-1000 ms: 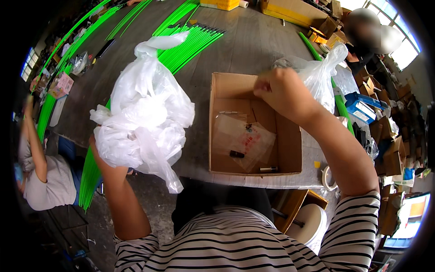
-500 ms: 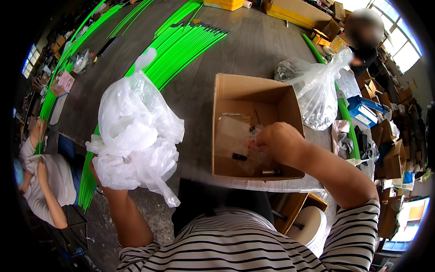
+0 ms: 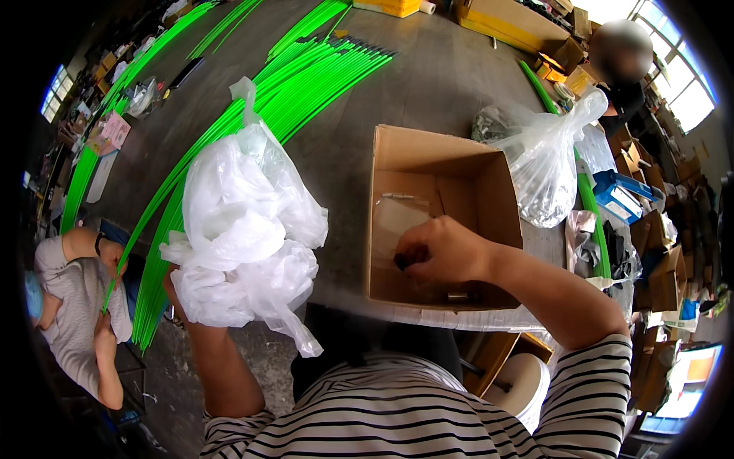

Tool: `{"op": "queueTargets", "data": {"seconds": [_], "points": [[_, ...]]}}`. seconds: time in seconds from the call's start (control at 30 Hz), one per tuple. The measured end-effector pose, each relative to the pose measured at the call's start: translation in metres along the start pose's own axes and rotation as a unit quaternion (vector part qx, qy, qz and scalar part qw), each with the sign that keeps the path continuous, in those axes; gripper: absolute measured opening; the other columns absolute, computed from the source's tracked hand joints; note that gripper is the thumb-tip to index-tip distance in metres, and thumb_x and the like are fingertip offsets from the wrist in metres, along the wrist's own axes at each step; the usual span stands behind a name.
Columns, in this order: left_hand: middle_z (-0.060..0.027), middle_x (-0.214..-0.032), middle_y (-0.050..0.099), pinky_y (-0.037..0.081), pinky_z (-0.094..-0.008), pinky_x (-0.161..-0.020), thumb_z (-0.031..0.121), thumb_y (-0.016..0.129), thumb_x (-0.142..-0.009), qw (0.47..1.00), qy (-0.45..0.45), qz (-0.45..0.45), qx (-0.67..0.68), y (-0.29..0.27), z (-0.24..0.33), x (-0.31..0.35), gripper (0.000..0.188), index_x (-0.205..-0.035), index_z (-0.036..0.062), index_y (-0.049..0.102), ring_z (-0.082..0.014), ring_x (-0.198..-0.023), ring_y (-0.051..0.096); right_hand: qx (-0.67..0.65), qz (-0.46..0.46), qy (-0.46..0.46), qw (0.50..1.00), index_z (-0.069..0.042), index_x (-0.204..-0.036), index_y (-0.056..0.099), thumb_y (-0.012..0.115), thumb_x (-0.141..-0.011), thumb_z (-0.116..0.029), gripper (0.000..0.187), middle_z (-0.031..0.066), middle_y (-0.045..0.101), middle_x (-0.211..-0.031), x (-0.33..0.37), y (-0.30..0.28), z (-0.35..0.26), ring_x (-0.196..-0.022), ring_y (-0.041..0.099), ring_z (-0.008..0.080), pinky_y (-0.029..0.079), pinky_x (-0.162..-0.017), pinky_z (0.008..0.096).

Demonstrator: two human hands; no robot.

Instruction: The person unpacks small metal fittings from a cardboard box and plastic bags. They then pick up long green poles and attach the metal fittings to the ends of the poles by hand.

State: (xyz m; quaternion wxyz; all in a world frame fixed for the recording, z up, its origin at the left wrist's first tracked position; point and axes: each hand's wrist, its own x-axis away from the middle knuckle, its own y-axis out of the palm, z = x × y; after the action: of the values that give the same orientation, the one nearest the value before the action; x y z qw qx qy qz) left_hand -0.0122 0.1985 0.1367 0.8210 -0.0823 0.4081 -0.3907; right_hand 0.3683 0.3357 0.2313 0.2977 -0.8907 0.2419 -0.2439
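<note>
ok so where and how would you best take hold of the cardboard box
Probably by its two side walls, left and right, coming down from above: the cardboard box sits upright with its top open, so thumbs could hook inside and fingers press outside. The clear bag sits close by the right wall, leaving less finger room there than on the left.

Daylight burns out the paned glass window (image 3: pixel 683 84) at my far right; my crumpled white plastic bag (image 3: pixel 237 210) gleams, soft shadow fills the open brown cardboard box (image 3: pixel 443 149), straight edges bow outward.
</note>
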Motion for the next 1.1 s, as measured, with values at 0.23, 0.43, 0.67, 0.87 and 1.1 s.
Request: {"op": "queueTargets", "data": {"seconds": [0.23,0.43,0.67,0.87,1.1], "points": [[-0.0162,-0.119,0.049,0.045,-0.0369,-0.089,0.02,0.066,-0.081,0.997,0.055,-0.013,-0.058,0.013,0.032,-0.01,0.055,-0.124,0.0003,0.037,-0.0224,-0.106,0.053,-0.41,0.042,-0.013,0.911,0.0,-0.107,0.057,0.064,-0.075,0.006,0.033,0.0047,0.062,-0.083,0.04,-0.017,-0.01,-0.078,0.06,0.0089,0.049,-0.069,0.0221],[-0.0166,-0.12,0.048,0.043,-0.038,-0.09,0.015,0.075,-0.071,0.999,0.014,-0.005,0.031,0.017,0.009,-0.005,0.067,-0.124,-0.0017,0.036,-0.0232,-0.108,0.051,-0.442,0.125,-0.092,0.883,0.0,-0.097,0.06,0.065,-0.075,0.01,0.025,0.0058,0.064,-0.086,0.05,-0.013,-0.011,-0.08,0.061,0.01,0.05,-0.072,0.022],[-0.015,-0.106,0.051,0.043,-0.0393,-0.083,0.017,0.075,-0.067,0.996,0.047,0.072,-0.019,0.019,0.039,-0.006,0.055,-0.112,0.0006,0.047,-0.0282,-0.097,0.053,-0.445,0.293,-0.132,0.836,0.003,-0.096,0.06,0.065,-0.079,0.003,0.017,0.0142,0.066,-0.088,0.084,-0.005,0.003,-0.079,0.066,0.0188,0.054,-0.07,0.0277],[-0.0135,-0.106,0.052,0.044,-0.0378,-0.082,0.017,0.075,-0.068,0.995,0.047,0.013,-0.087,0.007,0.017,-0.001,0.056,-0.112,-0.0008,0.045,-0.0238,-0.096,0.055,-0.205,0.671,0.102,0.705,0.004,-0.096,0.063,0.065,-0.083,-0.011,0.02,0.0112,0.066,-0.077,0.133,0.024,0.087,-0.064,0.063,0.0157,0.052,-0.058,0.0257],[-0.0138,-0.102,0.053,0.043,-0.0379,-0.081,0.014,0.075,-0.066,0.997,0.057,0.035,-0.023,0.018,0.052,-0.011,0.052,-0.108,-0.0005,0.048,-0.026,-0.093,0.054,0.257,0.517,0.368,0.729,-0.004,-0.099,0.065,0.073,-0.069,-0.015,0.033,0.0136,0.064,-0.094,0.149,0.049,0.135,-0.088,0.06,0.0285,0.047,-0.078,0.0346]]}}
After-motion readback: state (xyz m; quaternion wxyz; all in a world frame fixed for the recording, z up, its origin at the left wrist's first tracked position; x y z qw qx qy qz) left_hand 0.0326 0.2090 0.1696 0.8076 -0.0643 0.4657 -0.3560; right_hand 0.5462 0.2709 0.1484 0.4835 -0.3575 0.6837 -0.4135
